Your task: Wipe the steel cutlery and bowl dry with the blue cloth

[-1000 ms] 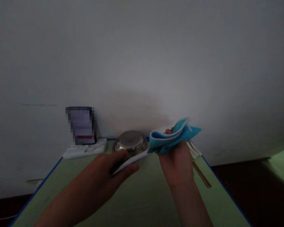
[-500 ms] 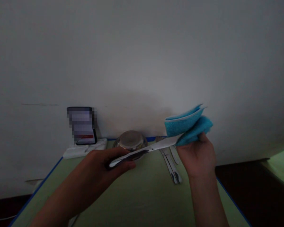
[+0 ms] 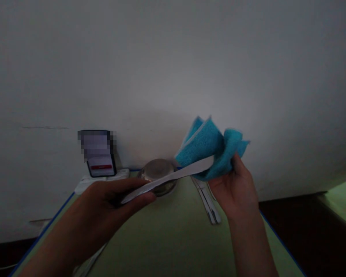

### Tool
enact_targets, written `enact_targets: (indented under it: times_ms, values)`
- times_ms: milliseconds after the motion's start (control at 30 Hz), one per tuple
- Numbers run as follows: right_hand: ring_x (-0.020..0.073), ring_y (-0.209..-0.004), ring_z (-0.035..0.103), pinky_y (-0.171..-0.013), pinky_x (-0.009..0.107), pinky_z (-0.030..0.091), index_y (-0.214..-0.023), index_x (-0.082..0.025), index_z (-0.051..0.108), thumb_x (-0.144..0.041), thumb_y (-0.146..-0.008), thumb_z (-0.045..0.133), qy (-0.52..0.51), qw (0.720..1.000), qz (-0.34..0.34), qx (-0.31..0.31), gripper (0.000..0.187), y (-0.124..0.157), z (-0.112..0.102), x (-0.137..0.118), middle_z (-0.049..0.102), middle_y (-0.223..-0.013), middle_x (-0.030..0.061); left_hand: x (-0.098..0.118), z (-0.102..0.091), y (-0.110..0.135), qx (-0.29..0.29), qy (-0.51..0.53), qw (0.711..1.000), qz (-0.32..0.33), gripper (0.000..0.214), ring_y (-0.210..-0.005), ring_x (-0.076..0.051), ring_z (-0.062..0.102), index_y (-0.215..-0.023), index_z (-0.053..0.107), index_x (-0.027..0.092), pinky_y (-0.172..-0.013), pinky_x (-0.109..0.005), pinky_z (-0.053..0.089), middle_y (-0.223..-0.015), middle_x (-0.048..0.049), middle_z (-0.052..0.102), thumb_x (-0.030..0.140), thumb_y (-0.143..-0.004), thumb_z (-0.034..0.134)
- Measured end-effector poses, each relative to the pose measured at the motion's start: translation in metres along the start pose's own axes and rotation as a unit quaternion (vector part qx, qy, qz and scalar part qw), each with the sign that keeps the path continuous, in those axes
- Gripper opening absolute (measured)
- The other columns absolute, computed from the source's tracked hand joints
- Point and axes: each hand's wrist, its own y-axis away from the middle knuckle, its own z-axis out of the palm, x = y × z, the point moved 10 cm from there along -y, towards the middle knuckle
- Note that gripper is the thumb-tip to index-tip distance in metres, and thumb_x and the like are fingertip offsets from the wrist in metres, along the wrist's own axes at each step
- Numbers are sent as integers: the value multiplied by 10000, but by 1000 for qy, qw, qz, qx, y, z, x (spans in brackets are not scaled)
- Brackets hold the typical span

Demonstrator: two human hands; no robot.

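My left hand (image 3: pixel 115 207) grips a table knife (image 3: pixel 167 177) by its handle, between the thumb and the fingers. The blade slants up to the right. A folded blue cloth (image 3: pixel 204 142) is held in my right hand (image 3: pixel 235 184), and the blade's tip lies against it. Part of the cloth sticks up beyond the blade; the rest bunches above my right palm. Behind the knife sits an upturned metal bowl (image 3: pixel 157 169), partly covered by my left hand and the knife. Several pieces of cutlery (image 3: pixel 207 202) lie on the table below my right hand.
A phone (image 3: pixel 99 154) leans upright by the wall at the back left, near a white object (image 3: pixel 82 186). More metal cutlery (image 3: pixel 93 261) shows beside my left forearm. The green table (image 3: pixel 167 246) has a blue edge and meets the wall (image 3: pixel 173 77).
The cloth has shifted left and its folds have opened upward, showing more of the blade's tip. Both hands and the knife have moved slightly left. More cutlery shows beside my left forearm.
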Motion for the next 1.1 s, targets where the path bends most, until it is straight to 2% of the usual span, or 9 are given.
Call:
enact_targets:
  times_ms: [200,400,500,600,700,800,933,1033,1100]
  values:
    - [125,-909,631,-818,303,516,-954,-220,637,-331,-815,523,65,997,-44,-2,211,-3,-7,-2,695,-949,-2,2,-1,0,-9,1,1000,4,308,-680,-163,638,-992,657,312,-541,-199,451,-776,61,710,487,-762,552]
    - [112,-820,640,-715,245,529,-870,-198,638,-320,-725,630,118,987,-102,47,190,-2,-19,-1,698,-856,-10,34,15,1,-4,-39,998,52,286,-509,-136,587,-917,645,246,-472,-222,392,-653,40,674,457,-819,478]
    - [119,-787,637,-693,237,517,-855,-183,641,-355,-716,626,151,985,-69,47,222,6,-14,20,696,-788,-10,50,24,2,24,-57,994,87,251,-590,-161,614,-917,612,226,-527,-243,408,-731,7,684,400,-853,443]
    - [125,-803,635,-718,232,502,-859,-166,651,-373,-727,605,192,981,-25,20,250,15,-4,43,699,-838,10,55,33,2,29,-63,993,100,239,-671,-190,632,-1000,561,230,-566,-264,421,-822,-16,687,365,-876,407]
    - [130,-863,632,-765,253,496,-923,-183,637,-351,-749,588,147,989,-2,-1,247,14,2,54,695,-925,11,55,40,3,-5,-56,993,104,244,-737,-196,634,-1041,537,251,-615,-275,438,-892,-16,678,366,-886,388]
    - [130,-855,638,-784,282,500,-932,-189,631,-313,-770,572,71,997,13,-8,212,6,0,52,702,-903,7,53,44,8,-51,-32,993,103,255,-727,-167,619,-1049,538,263,-635,-256,452,-873,1,669,365,-895,362]
    - [106,-760,643,-792,283,502,-872,-205,639,-261,-788,547,13,1000,8,26,137,-4,-10,40,707,-803,-23,47,51,15,-112,31,990,74,283,-600,-116,575,-880,585,241,-584,-215,451,-726,28,632,381,-903,339]
    - [82,-682,624,-720,244,512,-796,-223,627,-255,-817,494,-43,998,11,38,138,-4,-13,35,682,-697,-59,45,61,18,-160,124,978,48,378,-574,-95,570,-778,587,216,-566,-192,451,-673,32,608,398,-920,288]
    - [58,-596,587,-616,189,496,-746,-224,599,-248,-825,469,-95,995,19,2,154,-3,-5,35,635,-629,-82,47,68,19,-187,194,962,32,398,-566,-87,566,-790,574,207,-545,-184,448,-673,32,612,405,-928,257]
